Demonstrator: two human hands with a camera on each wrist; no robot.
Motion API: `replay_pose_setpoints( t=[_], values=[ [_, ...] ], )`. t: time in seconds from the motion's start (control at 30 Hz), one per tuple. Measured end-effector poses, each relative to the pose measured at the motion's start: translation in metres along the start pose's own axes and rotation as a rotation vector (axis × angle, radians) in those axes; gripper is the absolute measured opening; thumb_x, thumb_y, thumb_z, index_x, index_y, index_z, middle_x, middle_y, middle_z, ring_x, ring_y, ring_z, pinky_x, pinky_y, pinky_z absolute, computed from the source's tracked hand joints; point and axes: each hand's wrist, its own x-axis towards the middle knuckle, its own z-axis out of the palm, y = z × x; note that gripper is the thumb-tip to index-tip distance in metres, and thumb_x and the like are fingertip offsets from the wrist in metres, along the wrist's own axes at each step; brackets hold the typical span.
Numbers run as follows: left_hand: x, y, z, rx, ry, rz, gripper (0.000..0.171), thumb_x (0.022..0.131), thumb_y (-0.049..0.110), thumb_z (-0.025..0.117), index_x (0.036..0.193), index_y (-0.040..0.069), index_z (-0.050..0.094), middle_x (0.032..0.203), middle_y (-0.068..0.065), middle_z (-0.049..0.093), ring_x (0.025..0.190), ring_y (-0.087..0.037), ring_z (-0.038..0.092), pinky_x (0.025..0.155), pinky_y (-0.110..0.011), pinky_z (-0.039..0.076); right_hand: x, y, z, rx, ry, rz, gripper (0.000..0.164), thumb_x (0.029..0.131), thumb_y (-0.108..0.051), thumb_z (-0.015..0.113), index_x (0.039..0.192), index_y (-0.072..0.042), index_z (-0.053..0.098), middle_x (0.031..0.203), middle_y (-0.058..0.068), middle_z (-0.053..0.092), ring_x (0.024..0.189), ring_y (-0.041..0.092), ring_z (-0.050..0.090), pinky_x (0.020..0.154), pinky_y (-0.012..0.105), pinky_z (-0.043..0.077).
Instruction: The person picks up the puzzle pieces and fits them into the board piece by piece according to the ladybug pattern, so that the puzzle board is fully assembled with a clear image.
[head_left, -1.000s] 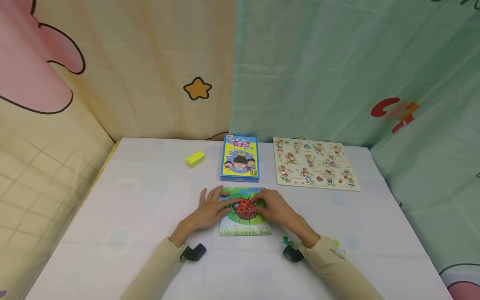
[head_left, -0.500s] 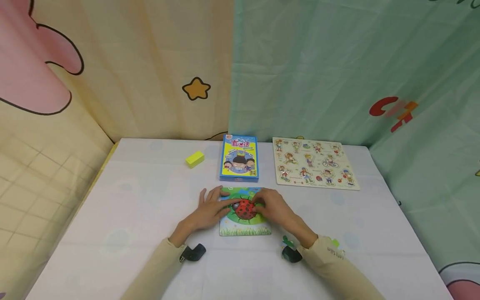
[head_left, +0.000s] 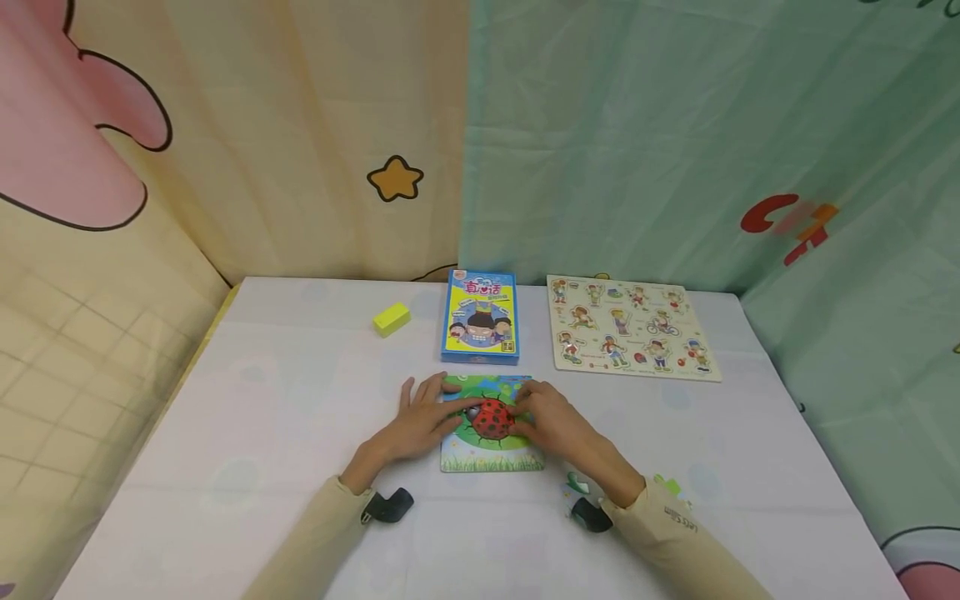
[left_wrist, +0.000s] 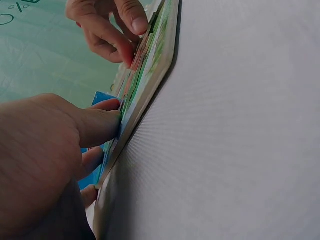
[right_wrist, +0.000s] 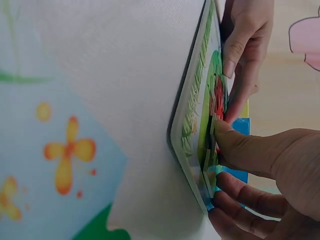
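Note:
A square ladybug jigsaw puzzle (head_left: pixel 491 461) lies in its shallow board on the table. My left hand (head_left: pixel 422 421) rests across its left side with fingers fairly straight, the forefinger reaching onto the ladybug. At the ladybug's right edge, the thumb and forefinger of my right hand (head_left: pixel 557 423) pinch a puzzle piece (right_wrist: pixel 207 172); that piece sits slightly raised in the right wrist view. The right hand's other fingers are by the board's rim. Loose pieces lie by the right wrist: a green one (head_left: pixel 577 482) and a lighter one (head_left: pixel 666 483), partly hidden by the sleeve.
A blue and yellow box (head_left: pixel 480 317) stands behind the puzzle, with a yellow block (head_left: pixel 392 319) to its left. A wooden picture board (head_left: pixel 633 327) of sports figures lies at the back right. Curtains (head_left: pixel 600 142) hang close behind the white table (head_left: pixel 300 367).
The right thumb and forefinger have shifted slightly right, and the ladybug's right side shows more fully. The left hand stays in place.

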Motion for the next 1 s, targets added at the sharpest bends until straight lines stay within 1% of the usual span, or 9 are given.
replay_pose_setpoints(
  t=[0.17, 0.33, 0.47, 0.67, 0.87, 1.0],
  values=[
    [0.0008, 0.0003, 0.0005, -0.002, 0.000, 0.005, 0.040, 0.104, 0.024, 0.053, 0.144, 0.028, 0.055, 0.147, -0.012, 0.040, 0.151, -0.039, 0.016, 0.115, -0.071, 0.000, -0.0024, -0.0001, -0.0013, -0.033, -0.017, -0.023, 0.032, 0.085, -0.018, 0.080, 0.110, 0.000, 0.075, 0.107, 0.007, 0.063, 0.093, 0.020, 0.053, 0.081, 0.035, 0.052],
    [0.0012, 0.0001, 0.0008, 0.005, -0.004, -0.002, 0.041, 0.104, 0.025, 0.053, 0.145, 0.029, 0.055, 0.148, -0.011, 0.040, 0.151, -0.039, 0.016, 0.116, -0.071, 0.000, -0.0048, -0.0003, -0.0023, -0.070, -0.022, -0.076, 0.036, 0.086, -0.018, 0.079, 0.115, 0.001, 0.073, 0.109, 0.007, 0.062, 0.093, 0.019, 0.053, 0.079, 0.031, 0.053],
    [0.0010, -0.0004, 0.0005, 0.004, -0.003, -0.007, 0.040, 0.104, 0.025, 0.053, 0.144, 0.029, 0.055, 0.148, -0.011, 0.039, 0.151, -0.039, 0.017, 0.116, -0.071, 0.000, -0.0051, -0.0019, -0.0013, -0.075, -0.006, -0.087, 0.037, 0.086, -0.019, 0.079, 0.115, 0.002, 0.073, 0.110, 0.006, 0.062, 0.096, 0.019, 0.054, 0.081, 0.032, 0.055],
    [0.0006, -0.0012, 0.0013, -0.001, 0.001, -0.002, 0.040, 0.104, 0.025, 0.052, 0.144, 0.028, 0.055, 0.149, -0.013, 0.039, 0.150, -0.039, 0.018, 0.115, -0.071, 0.000, -0.0050, -0.0037, 0.0007, -0.084, 0.002, -0.078, 0.035, 0.086, -0.019, 0.079, 0.114, 0.002, 0.073, 0.108, 0.005, 0.062, 0.097, 0.019, 0.054, 0.081, 0.031, 0.055],
    [0.0012, -0.0012, 0.0019, 0.001, 0.005, -0.001, 0.040, 0.105, 0.025, 0.052, 0.144, 0.028, 0.055, 0.149, -0.013, 0.039, 0.150, -0.039, 0.019, 0.116, -0.071, 0.000, -0.0066, -0.0034, -0.0004, -0.139, 0.016, -0.094, 0.034, 0.086, -0.022, 0.079, 0.113, -0.001, 0.075, 0.108, 0.004, 0.063, 0.096, 0.019, 0.059, 0.080, 0.032, 0.056],
    [0.0012, -0.0009, 0.0006, 0.000, 0.003, -0.003, 0.040, 0.105, 0.026, 0.052, 0.144, 0.028, 0.056, 0.149, -0.012, 0.038, 0.150, -0.039, 0.019, 0.116, -0.070, 0.000, -0.0079, -0.0033, 0.0009, -0.151, 0.033, -0.109, 0.035, 0.086, -0.022, 0.080, 0.114, -0.002, 0.075, 0.108, 0.005, 0.063, 0.096, 0.019, 0.059, 0.079, 0.033, 0.057]
  ],
)
